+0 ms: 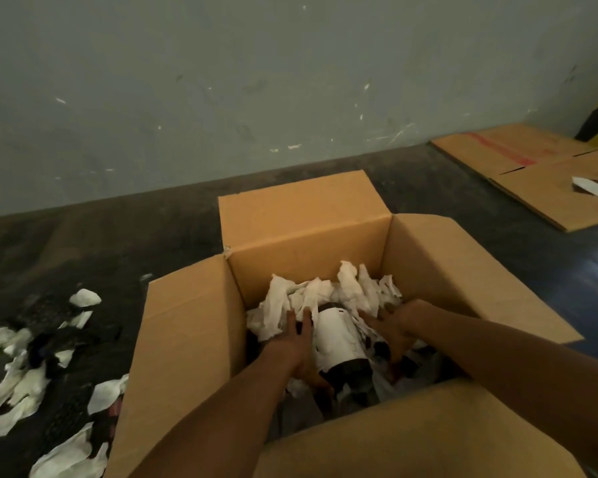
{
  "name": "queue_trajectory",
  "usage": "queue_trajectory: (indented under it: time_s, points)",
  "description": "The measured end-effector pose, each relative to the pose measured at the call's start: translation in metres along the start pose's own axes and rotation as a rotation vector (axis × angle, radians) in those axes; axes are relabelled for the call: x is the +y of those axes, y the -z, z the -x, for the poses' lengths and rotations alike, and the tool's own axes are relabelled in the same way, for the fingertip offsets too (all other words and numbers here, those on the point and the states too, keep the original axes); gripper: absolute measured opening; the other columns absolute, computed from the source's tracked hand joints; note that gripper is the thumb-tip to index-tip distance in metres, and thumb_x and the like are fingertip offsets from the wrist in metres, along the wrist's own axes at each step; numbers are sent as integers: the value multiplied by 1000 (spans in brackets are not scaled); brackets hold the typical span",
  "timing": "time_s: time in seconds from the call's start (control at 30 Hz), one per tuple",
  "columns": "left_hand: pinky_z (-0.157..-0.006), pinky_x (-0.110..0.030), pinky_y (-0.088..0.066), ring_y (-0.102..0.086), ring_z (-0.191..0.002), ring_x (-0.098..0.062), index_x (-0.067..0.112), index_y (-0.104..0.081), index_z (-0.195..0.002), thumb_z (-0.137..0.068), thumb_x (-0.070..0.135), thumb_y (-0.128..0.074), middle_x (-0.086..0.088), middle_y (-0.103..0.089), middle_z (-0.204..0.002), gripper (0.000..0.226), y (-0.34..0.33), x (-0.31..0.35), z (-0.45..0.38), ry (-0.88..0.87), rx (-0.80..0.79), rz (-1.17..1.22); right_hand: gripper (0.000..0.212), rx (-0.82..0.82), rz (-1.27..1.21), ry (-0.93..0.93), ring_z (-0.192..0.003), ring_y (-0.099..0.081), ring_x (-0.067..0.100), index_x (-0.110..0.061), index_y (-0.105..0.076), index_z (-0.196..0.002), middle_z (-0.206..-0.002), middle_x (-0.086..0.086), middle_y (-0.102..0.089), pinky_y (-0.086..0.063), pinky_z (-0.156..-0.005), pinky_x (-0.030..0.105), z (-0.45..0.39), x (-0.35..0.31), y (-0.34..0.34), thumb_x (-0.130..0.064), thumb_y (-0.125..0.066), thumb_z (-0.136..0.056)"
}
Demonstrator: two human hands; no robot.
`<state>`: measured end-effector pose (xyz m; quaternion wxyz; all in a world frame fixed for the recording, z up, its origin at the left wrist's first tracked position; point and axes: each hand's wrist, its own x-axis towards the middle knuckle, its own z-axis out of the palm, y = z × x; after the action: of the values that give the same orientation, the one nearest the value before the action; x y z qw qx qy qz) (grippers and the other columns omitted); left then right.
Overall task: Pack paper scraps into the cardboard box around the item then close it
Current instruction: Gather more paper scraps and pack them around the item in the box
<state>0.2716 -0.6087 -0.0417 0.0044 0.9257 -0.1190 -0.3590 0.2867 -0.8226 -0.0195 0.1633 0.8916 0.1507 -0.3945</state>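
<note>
Steadying the bottle (339,334), your left hand (299,343) and right hand (392,331) lie open against its sides, gripping nothing. It looks like fragile, slippery glass. The paper scraps (325,293) are light and crush easily; gather loose handfuls.

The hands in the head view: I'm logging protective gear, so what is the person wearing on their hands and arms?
Nothing that shows. The left hand and the right hand are bare, without gloves, and no ring, watch or bracelet is visible. Both forearms are uncovered down to the picture's edge, with no sleeve in view.

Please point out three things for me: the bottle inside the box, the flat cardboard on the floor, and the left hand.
bottle (337,334): head view, on its white label.
flat cardboard (546,188): head view, on its bare brown middle.
left hand (299,343): head view, on the back of the hand.
</note>
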Motion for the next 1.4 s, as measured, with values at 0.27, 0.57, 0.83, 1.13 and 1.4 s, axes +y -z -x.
queue_trajectory:
  time_s: [0.27, 0.57, 0.83, 1.13, 1.4]
  points:
    - [-115, -48, -29, -20, -147, -33, 13, 1, -155, -65, 57, -82, -11, -5, -164, 130, 11, 1, 0, 27, -94, -102, 124, -81, -109, 21, -148, -7, 31, -34, 13, -150, -162, 6, -2, -16, -118, 48, -3, 6, 13, -63, -74, -67]
    - [-109, -56, -28, -23, -138, -37, 21, -10, -153, -56, 71, -78, -13, -21, -152, 128, 72, -8, 22, -46, 324, -367, 64, 320, -367, 124, -142, -25, 29, -26, -14, -153, -159, 10, -18, -25, -112, 34, -2, 14, 64, -46, -41, -98]
    - [-116, -61, 6, 24, -146, -33, 28, 32, -146, -60, 65, -81, 0, 34, -157, 147, 37, -17, -34, -86, 31, -143, 54, 200, -413, 75, -147, 8, 36, -17, 5, -153, -161, 11, 11, -2, -118, 51, -71, -3, 20, -30, -18, -105]
    - [-116, -61, 2, 21, -147, -33, 37, 33, -144, -51, 75, -77, 1, 30, -159, 149, 47, -18, -28, -156, -1, -86, 92, 219, -751, 133, -149, -5, 22, -38, -8, -151, -162, -5, -6, -4, -120, 49, -38, 4, 39, -88, -12, -74]
    - [-113, -69, -13, 2, -145, -52, 47, 48, -127, -75, 59, -72, -3, 46, -148, 131, -16, 7, 4, -119, -99, -37, 102, -141, -54, -57, -147, -11, 31, -22, 13, -152, -162, 10, 2, -21, -116, 41, 39, -11, -9, -49, -61, -87]
